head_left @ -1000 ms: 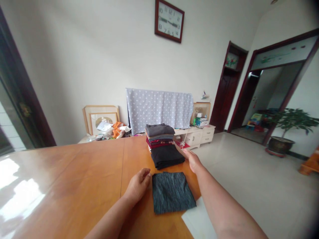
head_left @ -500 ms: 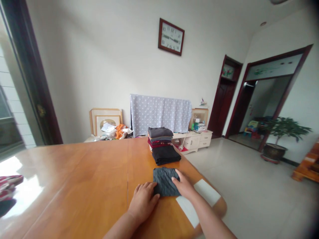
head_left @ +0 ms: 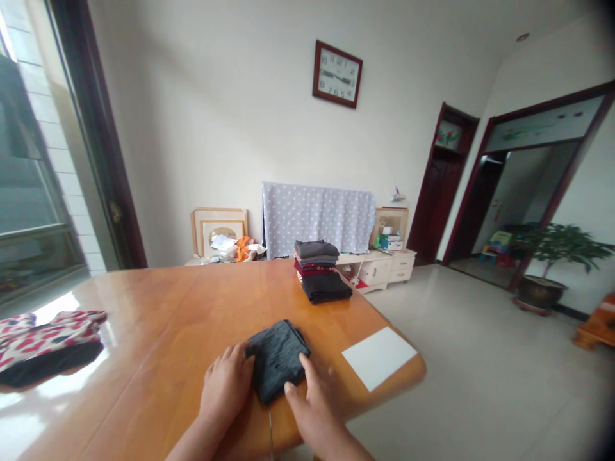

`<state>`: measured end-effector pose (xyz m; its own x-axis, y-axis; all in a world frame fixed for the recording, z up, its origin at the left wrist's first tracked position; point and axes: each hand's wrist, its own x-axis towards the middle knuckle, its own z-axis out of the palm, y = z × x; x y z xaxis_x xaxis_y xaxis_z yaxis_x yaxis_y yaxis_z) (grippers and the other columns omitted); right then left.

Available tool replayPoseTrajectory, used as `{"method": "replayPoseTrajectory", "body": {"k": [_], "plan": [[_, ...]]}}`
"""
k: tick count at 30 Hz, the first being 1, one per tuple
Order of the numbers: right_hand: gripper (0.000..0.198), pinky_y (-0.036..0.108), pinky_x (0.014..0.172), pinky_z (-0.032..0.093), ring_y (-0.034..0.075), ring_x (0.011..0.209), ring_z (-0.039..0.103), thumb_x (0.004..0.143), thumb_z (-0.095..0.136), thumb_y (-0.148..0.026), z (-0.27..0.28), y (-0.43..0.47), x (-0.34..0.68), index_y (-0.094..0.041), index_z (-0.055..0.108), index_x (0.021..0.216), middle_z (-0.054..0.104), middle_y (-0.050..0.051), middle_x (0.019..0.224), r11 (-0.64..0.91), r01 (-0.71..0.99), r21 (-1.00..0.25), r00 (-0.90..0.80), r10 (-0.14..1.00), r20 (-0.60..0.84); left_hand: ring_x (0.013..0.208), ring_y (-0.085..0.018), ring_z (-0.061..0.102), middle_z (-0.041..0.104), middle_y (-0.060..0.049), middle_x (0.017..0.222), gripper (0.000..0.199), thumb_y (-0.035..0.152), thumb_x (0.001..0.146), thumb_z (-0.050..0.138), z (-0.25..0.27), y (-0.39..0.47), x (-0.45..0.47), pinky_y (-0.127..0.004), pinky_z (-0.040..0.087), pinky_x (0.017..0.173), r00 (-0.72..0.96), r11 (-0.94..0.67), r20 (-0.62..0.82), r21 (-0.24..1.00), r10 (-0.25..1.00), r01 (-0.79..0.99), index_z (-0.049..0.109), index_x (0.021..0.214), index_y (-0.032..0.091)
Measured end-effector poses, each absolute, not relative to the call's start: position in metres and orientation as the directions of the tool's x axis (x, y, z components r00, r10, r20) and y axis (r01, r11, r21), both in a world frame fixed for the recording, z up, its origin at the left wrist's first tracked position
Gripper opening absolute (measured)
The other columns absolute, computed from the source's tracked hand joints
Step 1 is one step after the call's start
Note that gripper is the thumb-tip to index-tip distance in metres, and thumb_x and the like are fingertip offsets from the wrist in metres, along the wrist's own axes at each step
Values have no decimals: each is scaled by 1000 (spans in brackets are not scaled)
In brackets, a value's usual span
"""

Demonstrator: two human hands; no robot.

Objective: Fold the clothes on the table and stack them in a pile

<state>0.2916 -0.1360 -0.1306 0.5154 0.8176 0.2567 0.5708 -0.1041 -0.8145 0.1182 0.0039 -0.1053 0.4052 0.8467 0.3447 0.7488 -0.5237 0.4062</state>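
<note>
A folded dark grey garment [head_left: 278,362] lies at an angle near the front of the wooden table, between my two hands. My left hand [head_left: 227,378] grips its left edge, the thumb at the cloth and the fingers along its upper left corner. On the opposite side, my right hand [head_left: 314,397] holds the lower right edge, with thumb and forefinger on top; its other fingers are partly hidden. Beyond them is a folded black garment [head_left: 327,287], touching a stack of folded clothes [head_left: 316,251] with grey and red layers.
The wooden table [head_left: 192,301] has a white sheet [head_left: 379,357] near its right corner. Patterned clothing [head_left: 52,339] in white, pink and black lies at the left. Behind stand a cloth-covered object [head_left: 317,221] and a white cabinet [head_left: 396,266]. A potted plant [head_left: 542,288] is at right.
The grey garment has moved left and toward me, away from the black one, and turned to a slant. Both hands moved with it. The view has shifted left, showing more patterned clothing.
</note>
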Motion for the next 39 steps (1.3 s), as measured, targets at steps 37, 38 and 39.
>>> {"method": "replayPoseTrajectory", "body": {"k": [37,38,39], "plan": [[50,35,97,48,26,111,65,85,59,-43,-137,-130,286,-15,63,126,70,13,118,-41,416,-908,549,807,215,117,-26,57,62,-9,126,28,28,95,51,-116,-39,87,-42,43,105,512,-713,497,482,701,509,71,114,24],[49,35,96,48,27,110,65,83,61,-41,-134,-130,285,-16,64,126,70,13,117,-68,489,-870,544,803,243,114,-25,58,63,-9,124,27,27,95,51,-115,-40,87,-41,44,103,511,-719,505,477,695,505,71,113,24],[50,36,96,47,27,110,64,81,64,-37,-130,-130,284,-18,64,127,69,12,118,-100,572,-814,530,802,274,112,-25,58,64,-9,121,27,26,95,50,-114,-41,87,-40,44,101,514,-724,511,472,689,502,70,113,24]]}}
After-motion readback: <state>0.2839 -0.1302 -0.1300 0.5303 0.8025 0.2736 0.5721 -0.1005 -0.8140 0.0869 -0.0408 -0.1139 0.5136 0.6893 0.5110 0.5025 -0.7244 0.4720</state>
